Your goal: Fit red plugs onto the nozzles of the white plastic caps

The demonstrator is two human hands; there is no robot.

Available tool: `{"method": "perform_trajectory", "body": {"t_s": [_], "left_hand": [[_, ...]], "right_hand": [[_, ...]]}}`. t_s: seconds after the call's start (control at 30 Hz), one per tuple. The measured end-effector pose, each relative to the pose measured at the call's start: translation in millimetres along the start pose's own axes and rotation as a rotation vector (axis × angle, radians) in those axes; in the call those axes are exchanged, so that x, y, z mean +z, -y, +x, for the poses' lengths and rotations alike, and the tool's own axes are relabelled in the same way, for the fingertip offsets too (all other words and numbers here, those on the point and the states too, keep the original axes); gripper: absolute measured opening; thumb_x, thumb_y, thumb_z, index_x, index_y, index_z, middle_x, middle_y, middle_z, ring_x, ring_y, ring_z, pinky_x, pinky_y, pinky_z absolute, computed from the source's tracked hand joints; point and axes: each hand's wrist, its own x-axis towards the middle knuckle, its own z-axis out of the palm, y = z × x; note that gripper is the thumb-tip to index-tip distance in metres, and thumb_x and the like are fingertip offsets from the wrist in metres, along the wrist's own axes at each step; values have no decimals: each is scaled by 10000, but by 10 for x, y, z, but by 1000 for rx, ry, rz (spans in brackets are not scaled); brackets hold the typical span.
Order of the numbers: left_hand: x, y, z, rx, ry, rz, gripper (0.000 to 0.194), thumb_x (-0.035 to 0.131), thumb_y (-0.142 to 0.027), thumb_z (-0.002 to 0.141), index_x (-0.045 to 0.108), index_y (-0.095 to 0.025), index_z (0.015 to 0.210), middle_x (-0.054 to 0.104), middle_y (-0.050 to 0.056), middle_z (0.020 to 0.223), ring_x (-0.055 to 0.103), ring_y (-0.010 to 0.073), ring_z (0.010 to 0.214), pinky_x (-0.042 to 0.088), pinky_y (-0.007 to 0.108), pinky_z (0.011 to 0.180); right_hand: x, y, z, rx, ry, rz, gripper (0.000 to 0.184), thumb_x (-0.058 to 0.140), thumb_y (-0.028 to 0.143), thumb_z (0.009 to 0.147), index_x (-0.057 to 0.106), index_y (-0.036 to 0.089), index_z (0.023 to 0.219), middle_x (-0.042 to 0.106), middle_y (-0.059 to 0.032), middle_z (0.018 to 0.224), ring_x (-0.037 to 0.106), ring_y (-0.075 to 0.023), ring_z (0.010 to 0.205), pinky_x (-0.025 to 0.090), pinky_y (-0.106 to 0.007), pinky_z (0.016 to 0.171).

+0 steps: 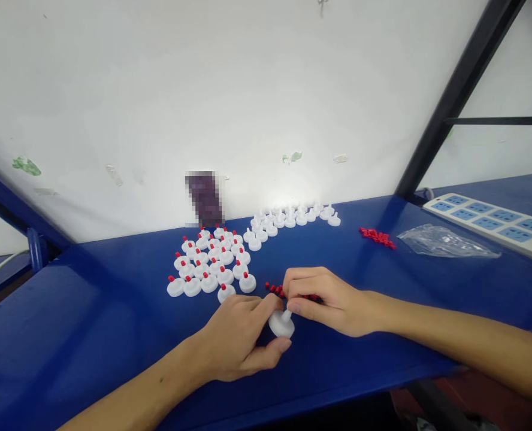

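Note:
My left hand [243, 338] is closed around a white plastic cap [281, 324] with a short spout, held just above the blue table [90, 335]. My right hand [324, 299] is closed in a pinch at the spout's tip; whatever it pinches is hidden by the fingers. A small heap of red plugs [275, 290] lies right behind my right fingers. To the left of it stand several white caps with red plugs fitted [209, 263]. Further back is a row of plain white caps [288, 220].
A second heap of red plugs [377, 237] and a clear plastic bag [446, 241] lie at the right. A white power strip [495, 224] sits at the far right. A black frame post [455, 96] slants up from the table. A white wall stands behind.

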Motion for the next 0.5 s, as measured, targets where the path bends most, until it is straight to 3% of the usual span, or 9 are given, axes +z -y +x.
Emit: {"method": "perform_trajectory", "body": {"t_s": [0.17, 0.27, 0.4, 0.5], "left_hand": [[-17, 37, 7, -28, -63, -66, 290, 448, -508, 986, 429, -219, 964, 475, -63, 665, 420, 124, 508, 301, 241, 506], [-24, 36, 3, 19, -86, -36, 397, 357, -601, 1009, 418, -224, 903, 504, -56, 656, 446, 125, 516, 321, 237, 512], [-32, -8, 5, 153, -95, 66, 345, 211, -442, 1079, 423, -220, 921, 575, -28, 683, 495, 131, 529, 369, 239, 547], [-31, -26, 11, 176, -102, 100, 292, 230, -384, 1078, 439, -214, 964, 584, -19, 684, 507, 136, 529, 375, 246, 549]], "right_hand": [[-14, 6, 12, -7, -38, -39, 318, 442, 311, 1036, 502, 169, 758, 484, 14, 743, 436, -114, 691, 361, -270, 692], [-45, 34, 10, 24, 43, 12, 331, 381, 304, 1054, 490, 170, 772, 489, -9, 834, 449, -120, 747, 390, -271, 728], [-77, 107, -6, 73, 129, 80, 322, 375, 306, 1055, 473, 172, 779, 468, -27, 933, 458, -122, 806, 421, -273, 784], [-78, 142, -17, 19, 120, 82, 340, 372, 327, 1053, 474, 174, 768, 450, -19, 867, 442, -126, 774, 419, -269, 751]]}}
